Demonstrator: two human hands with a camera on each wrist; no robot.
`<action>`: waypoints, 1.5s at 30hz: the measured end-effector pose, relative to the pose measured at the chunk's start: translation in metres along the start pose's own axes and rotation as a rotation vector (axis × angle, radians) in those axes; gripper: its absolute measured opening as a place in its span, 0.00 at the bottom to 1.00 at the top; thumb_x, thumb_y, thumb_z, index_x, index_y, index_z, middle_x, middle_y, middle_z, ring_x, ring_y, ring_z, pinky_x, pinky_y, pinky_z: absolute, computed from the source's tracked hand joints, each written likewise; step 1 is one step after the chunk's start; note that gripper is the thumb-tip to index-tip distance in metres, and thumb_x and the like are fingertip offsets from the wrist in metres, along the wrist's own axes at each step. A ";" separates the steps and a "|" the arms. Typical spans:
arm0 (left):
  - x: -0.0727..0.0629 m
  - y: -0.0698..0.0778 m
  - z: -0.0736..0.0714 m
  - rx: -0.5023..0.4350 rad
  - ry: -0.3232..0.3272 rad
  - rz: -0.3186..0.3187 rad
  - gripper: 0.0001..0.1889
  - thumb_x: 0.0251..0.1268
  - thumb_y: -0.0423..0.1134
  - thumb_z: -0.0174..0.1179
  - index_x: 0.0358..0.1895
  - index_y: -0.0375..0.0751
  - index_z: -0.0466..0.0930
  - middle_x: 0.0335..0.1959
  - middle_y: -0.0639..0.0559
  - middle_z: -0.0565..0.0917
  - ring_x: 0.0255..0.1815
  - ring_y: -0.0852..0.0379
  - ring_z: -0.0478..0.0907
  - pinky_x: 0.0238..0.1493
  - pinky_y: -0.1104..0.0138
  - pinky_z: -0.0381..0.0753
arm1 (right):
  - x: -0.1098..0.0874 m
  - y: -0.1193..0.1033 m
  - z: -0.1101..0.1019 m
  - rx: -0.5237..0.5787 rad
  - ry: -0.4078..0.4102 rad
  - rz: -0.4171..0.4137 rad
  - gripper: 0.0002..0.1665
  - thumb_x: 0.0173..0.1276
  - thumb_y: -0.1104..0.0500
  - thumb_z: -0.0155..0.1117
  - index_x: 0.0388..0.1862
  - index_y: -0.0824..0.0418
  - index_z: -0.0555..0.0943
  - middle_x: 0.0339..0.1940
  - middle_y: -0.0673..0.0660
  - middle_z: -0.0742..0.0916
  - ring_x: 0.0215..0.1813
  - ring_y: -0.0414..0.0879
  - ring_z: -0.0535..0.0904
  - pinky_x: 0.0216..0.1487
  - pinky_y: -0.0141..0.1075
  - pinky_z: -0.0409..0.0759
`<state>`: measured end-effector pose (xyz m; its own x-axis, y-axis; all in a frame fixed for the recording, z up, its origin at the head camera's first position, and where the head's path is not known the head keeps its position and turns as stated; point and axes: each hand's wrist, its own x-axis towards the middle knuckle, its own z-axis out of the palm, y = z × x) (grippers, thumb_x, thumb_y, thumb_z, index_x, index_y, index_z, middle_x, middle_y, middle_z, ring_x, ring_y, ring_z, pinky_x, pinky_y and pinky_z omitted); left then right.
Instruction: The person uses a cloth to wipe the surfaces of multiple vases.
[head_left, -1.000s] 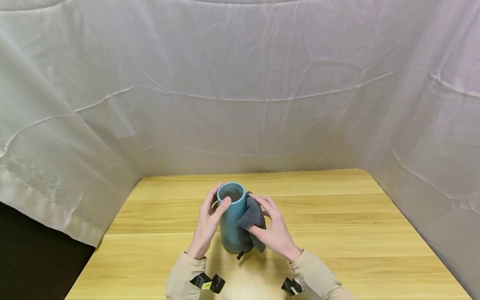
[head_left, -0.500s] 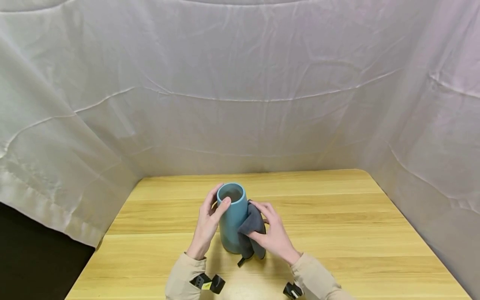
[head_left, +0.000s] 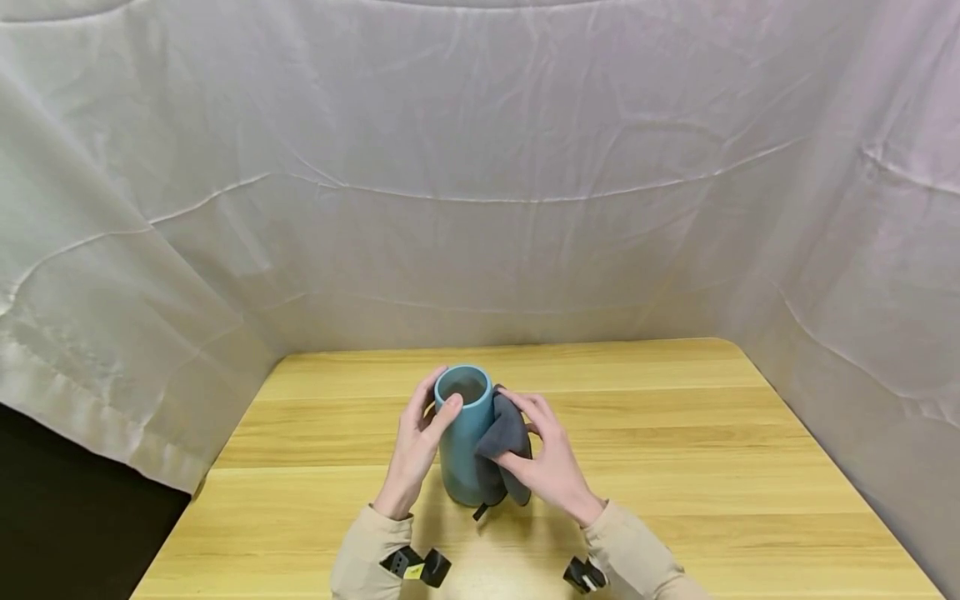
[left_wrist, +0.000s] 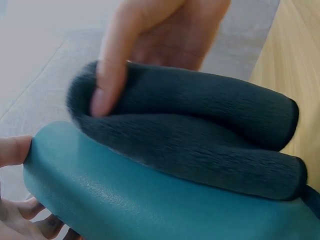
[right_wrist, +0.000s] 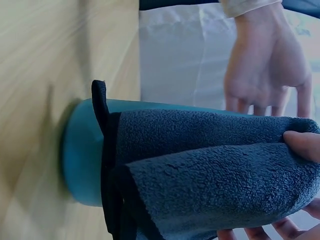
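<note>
A tall blue cylindrical container (head_left: 459,462) stands upright on the table, its open top facing up. My left hand (head_left: 411,446) holds it near the rim, thumb at the front and fingers around the far left side. Against its right side lies a dark grey cloth (head_left: 507,433), which my right hand (head_left: 551,462) pinches between thumb and fingers. The left wrist view shows the folded cloth (left_wrist: 200,140) lying along the container wall (left_wrist: 115,190). In the right wrist view, a black hanging loop (right_wrist: 100,102) sticks out at the cloth's lower edge.
The wooden table (head_left: 675,467) extends to both sides and behind the container. Pale fabric curtains (head_left: 480,250) enclose the back and sides. Small black devices (head_left: 416,567) are strapped at both wrists, over beige sleeves (head_left: 637,546).
Along the container's right side, my right hand slid the cloth slightly down, then back up to about its first height. The left hand and container have stayed in place.
</note>
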<state>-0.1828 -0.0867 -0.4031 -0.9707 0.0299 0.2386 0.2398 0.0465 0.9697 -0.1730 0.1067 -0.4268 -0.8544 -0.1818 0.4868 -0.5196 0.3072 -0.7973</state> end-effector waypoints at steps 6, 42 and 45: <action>0.000 0.000 0.000 -0.001 0.003 0.004 0.27 0.73 0.40 0.58 0.74 0.51 0.67 0.69 0.44 0.74 0.70 0.46 0.71 0.72 0.48 0.67 | 0.000 -0.002 0.000 -0.009 0.010 -0.023 0.43 0.56 0.61 0.79 0.72 0.52 0.74 0.60 0.55 0.80 0.60 0.49 0.77 0.55 0.39 0.81; 0.000 -0.001 0.000 -0.007 0.004 -0.013 0.28 0.73 0.40 0.58 0.74 0.51 0.66 0.71 0.44 0.72 0.72 0.46 0.69 0.74 0.48 0.65 | -0.002 0.007 0.001 -0.015 -0.031 0.018 0.44 0.54 0.63 0.79 0.71 0.54 0.75 0.58 0.57 0.81 0.60 0.51 0.78 0.53 0.40 0.83; 0.000 -0.001 0.000 -0.008 0.004 -0.014 0.28 0.73 0.41 0.58 0.74 0.51 0.66 0.71 0.45 0.72 0.72 0.46 0.69 0.74 0.48 0.65 | -0.003 0.008 0.000 -0.009 -0.035 0.035 0.43 0.54 0.63 0.79 0.71 0.54 0.75 0.57 0.57 0.81 0.59 0.51 0.79 0.53 0.41 0.83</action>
<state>-0.1833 -0.0864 -0.4039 -0.9741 0.0257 0.2248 0.2257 0.0388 0.9734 -0.1747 0.1095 -0.4352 -0.8720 -0.2028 0.4455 -0.4891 0.3227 -0.8104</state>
